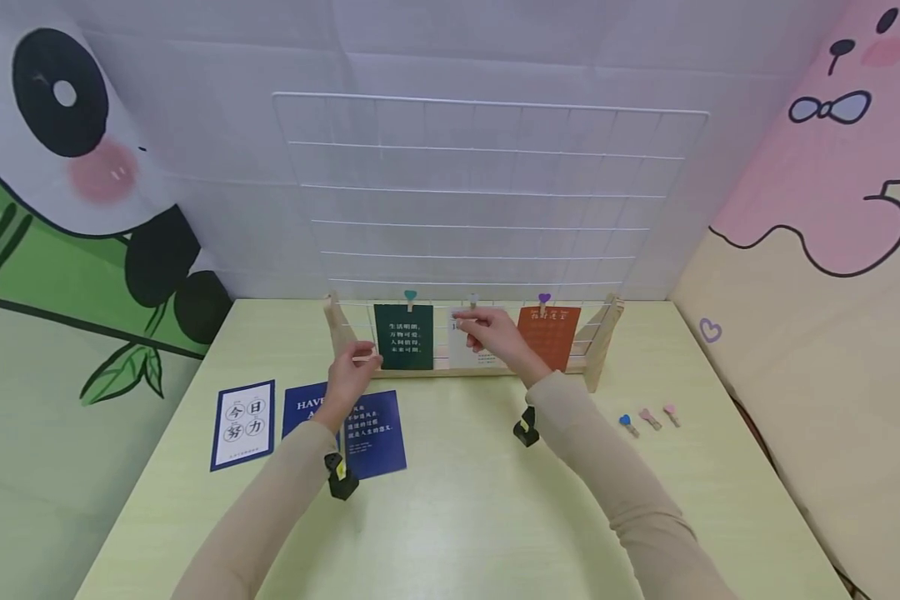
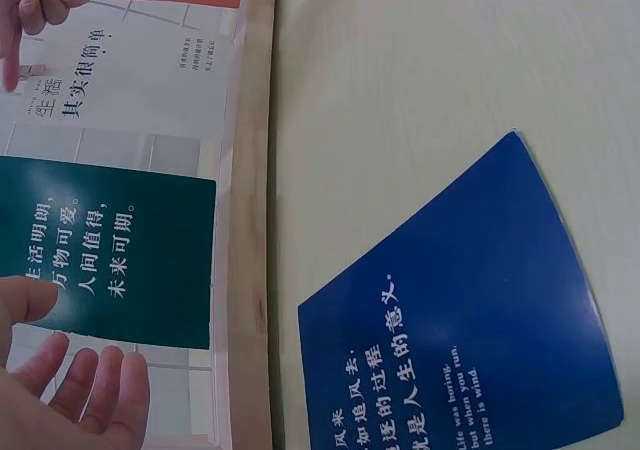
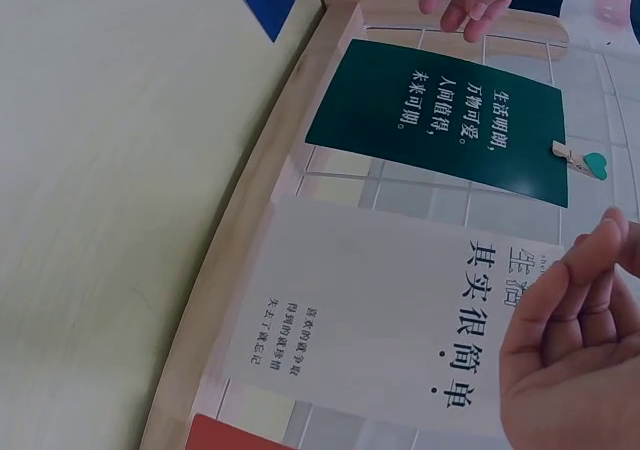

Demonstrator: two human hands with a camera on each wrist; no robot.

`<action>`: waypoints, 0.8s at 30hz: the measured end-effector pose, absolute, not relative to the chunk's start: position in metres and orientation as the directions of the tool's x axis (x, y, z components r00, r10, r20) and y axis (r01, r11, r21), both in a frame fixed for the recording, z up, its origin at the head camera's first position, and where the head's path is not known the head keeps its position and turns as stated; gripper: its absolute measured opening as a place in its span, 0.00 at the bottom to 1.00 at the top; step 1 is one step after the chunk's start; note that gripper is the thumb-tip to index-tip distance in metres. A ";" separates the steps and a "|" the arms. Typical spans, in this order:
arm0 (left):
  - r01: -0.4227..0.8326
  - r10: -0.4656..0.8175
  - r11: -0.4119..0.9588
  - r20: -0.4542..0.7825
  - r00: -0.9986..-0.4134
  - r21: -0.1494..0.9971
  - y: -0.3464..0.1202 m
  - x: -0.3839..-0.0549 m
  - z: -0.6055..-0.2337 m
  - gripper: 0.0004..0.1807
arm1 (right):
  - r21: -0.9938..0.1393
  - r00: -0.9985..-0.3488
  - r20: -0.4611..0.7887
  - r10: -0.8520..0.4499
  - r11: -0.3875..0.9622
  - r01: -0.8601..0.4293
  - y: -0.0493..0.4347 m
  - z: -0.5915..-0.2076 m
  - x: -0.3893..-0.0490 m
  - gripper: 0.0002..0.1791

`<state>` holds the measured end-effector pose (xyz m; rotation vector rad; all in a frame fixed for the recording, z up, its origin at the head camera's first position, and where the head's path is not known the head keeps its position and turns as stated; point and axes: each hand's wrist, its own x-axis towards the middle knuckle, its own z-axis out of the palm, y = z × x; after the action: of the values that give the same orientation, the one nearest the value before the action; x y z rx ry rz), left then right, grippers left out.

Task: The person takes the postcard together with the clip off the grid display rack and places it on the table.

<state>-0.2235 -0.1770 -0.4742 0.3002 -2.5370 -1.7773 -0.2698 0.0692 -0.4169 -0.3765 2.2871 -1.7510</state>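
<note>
My right hand (image 1: 495, 333) is in front of the top of a white card (image 3: 370, 300), its thumb and index fingertips close together near the pale clip (image 1: 474, 301) there. Nothing shows between those fingertips. By the left edge of a dark green card (image 1: 405, 342) hovers my left hand (image 1: 350, 379), with loosely bent fingers and no object in them. A teal heart clip (image 3: 594, 165) fixes the green card to a white wire grid (image 1: 480, 192). On the right hangs an orange-red card (image 1: 551, 337) under a purple heart clip (image 1: 544, 300).
The grid stands in a wooden base (image 1: 457, 372). Blue cards (image 1: 378, 433) lie on the table under my left forearm, beside a blue-bordered white card (image 1: 242, 425). To the right are a blue heart clip (image 1: 627, 422) and two pink ones (image 1: 648, 418).
</note>
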 end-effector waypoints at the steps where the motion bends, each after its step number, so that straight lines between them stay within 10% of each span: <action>1: -0.136 -0.174 0.326 -0.082 -0.981 0.936 -0.176 -0.225 -0.474 0.21 | -0.968 -0.939 -0.036 -0.341 0.246 -0.052 0.067 -0.416 -0.271 0.17; 24: -0.075 -0.163 0.311 -0.024 -0.986 0.948 -0.169 -0.242 -0.473 0.24 | -0.988 -0.945 -0.054 -0.323 0.156 0.003 0.014 -0.405 -0.279 0.21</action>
<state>-0.2419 -0.1686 -0.4729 0.2250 -2.4812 -1.7868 -0.2790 0.0139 -0.4046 -0.3109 2.1813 -1.8648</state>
